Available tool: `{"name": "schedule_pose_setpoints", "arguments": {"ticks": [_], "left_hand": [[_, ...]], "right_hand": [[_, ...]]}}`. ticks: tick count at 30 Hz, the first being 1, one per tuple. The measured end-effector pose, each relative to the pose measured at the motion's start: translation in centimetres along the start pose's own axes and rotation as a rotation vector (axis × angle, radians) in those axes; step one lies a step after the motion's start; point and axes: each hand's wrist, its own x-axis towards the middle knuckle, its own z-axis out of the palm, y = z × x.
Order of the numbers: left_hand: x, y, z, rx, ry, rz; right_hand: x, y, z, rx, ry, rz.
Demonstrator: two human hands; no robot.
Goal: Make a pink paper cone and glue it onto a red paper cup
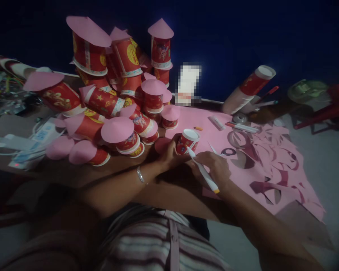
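Note:
My left hand is wrapped round a small red paper cup, whose white end faces up. In my right hand is a white pen with a yellow end; its other end meets or nearly meets the side of the cup. Both hands are close together over the near edge of the pink paper. Just left of them stand and lie several red cups with pink cone tops, one of them a cup with a wide pink cone.
Cut pink scraps cover the right side. A glue stick, an orange crayon piece, pens and a tape roll lie beyond my right hand. A tall cup stack leans behind. At the left is a power strip.

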Motion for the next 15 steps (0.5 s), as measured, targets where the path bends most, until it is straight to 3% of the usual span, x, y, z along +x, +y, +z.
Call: {"name": "schedule_pose_setpoints", "arguments": {"ticks": [4, 15], "left_hand": [[-0.2, 0.6, 0.0, -0.003, -0.027, -0.015], [-0.7, 1.9, 0.5, -0.111, -0.028, -0.084]], "right_hand": [[0.2, -0.1, 0.1, -0.021, 0.056, -0.043], [0.1, -0.1, 0.3, -0.095, 0.05, -0.101]]}}
